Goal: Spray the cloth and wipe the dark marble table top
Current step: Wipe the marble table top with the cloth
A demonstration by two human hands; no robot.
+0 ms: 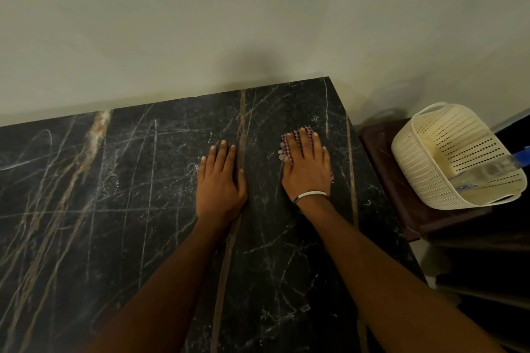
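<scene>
Right now both hands lie palm-down on the dark marble table top (114,209), a black slab crossed by white and tan veins, its far edge meeting a plain pale wall (200,23). The right hand (308,166) is spread flat over a checked cloth (288,147), pressing it onto the marble near the table's far right corner; its fingers are stretched out, not curled round the fabric, and the cloth shows only past the fingertips, along the thumb side and in a small bit at the outer edge of the palm. A thin pale bangle (311,195) circles that wrist. The left hand (220,180) rests just beside it to the left, open and flat on the bare stone with fingers extended, holding nothing and apart from the cloth.

Off the table's right edge, lower down, a cream perforated plastic basket (430,152) sits tilted on a dark reddish-brown surface (384,169). Inside the basket lies a clear spray bottle (487,173) on its side, with a blue part sticking out over the basket's right rim.
</scene>
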